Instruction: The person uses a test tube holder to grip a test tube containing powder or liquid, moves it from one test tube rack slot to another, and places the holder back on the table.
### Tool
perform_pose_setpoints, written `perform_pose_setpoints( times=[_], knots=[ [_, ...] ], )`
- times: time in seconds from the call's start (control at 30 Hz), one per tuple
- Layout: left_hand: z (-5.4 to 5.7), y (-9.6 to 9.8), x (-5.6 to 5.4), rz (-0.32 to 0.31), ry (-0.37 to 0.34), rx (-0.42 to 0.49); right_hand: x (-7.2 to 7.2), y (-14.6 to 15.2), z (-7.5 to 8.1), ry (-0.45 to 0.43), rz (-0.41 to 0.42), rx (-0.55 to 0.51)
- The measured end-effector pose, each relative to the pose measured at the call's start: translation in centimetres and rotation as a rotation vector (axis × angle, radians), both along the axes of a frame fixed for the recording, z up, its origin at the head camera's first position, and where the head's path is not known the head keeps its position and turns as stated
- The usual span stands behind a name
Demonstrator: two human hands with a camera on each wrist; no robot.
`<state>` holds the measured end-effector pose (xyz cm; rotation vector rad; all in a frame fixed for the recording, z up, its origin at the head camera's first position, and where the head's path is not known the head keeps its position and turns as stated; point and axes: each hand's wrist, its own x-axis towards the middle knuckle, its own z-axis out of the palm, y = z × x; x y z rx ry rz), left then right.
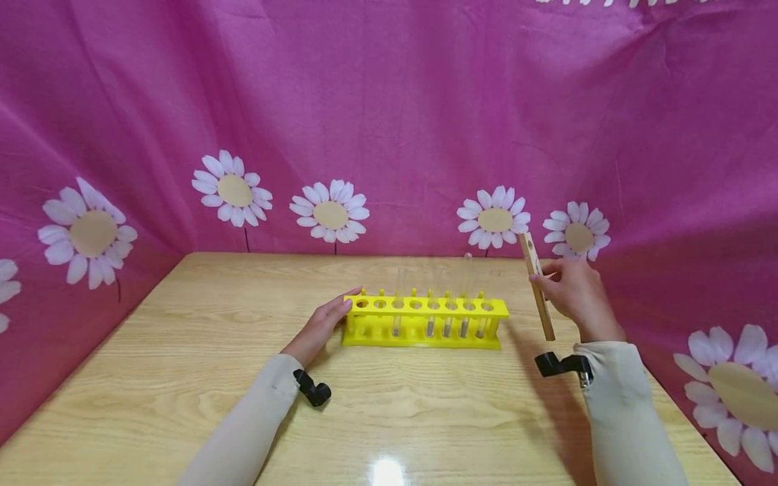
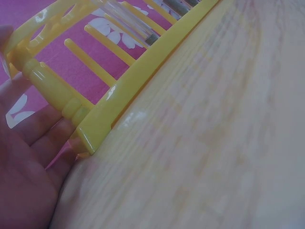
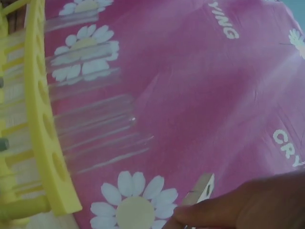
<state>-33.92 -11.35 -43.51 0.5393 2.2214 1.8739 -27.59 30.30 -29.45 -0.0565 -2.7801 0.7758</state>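
Note:
A yellow test tube rack (image 1: 419,342) stands upright on the table, with several clear glass test tubes (image 1: 430,328) in its right and middle holes. My left hand (image 1: 319,331) holds the rack's left end. In the left wrist view its fingers (image 2: 45,138) lie around the end post (image 2: 47,88), with the thumb partly cut off at the top. To the right of the rack, my right hand (image 1: 576,293) pinches a wooden test tube holder (image 1: 543,314) between thumb and fingers. The holder is tilted, raised above the table and apart from the tubes.
The wood-grain table (image 1: 389,405) reaches back to a pink cloth (image 1: 389,121) with white daisies, which also hangs along both sides. Yellow drying pegs (image 2: 88,59) rise along the rack's back. The tubes stick up above the rack's top bar.

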Motion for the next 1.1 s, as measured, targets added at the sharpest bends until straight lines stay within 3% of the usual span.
perform_pose_setpoints(
  times=[0.1,0.3,0.5,0.93,1.1],
  knots=[
    [-0.1,-0.1,0.1,0.0,-0.005,0.002,-0.3,0.3,-0.4,-0.054,-0.003,-0.013],
    [-0.4,-0.4,0.1,-0.005,0.012,-0.005,-1.3,1.2,-2.0,-0.274,0.005,-0.034],
    [-0.3,-0.2,0.3,0.006,0.018,-0.005,-2.0,2.0,-3.8,-0.416,0.022,-0.038],
    [0.0,0.1,0.0,-0.01,0.006,0.001,-3.3,2.7,-6.6,-0.567,0.049,-0.031],
    [-0.1,0.0,-0.1,0.001,0.008,-0.004,-3.6,2.8,-7.2,-0.557,0.083,0.018]
  ],
)
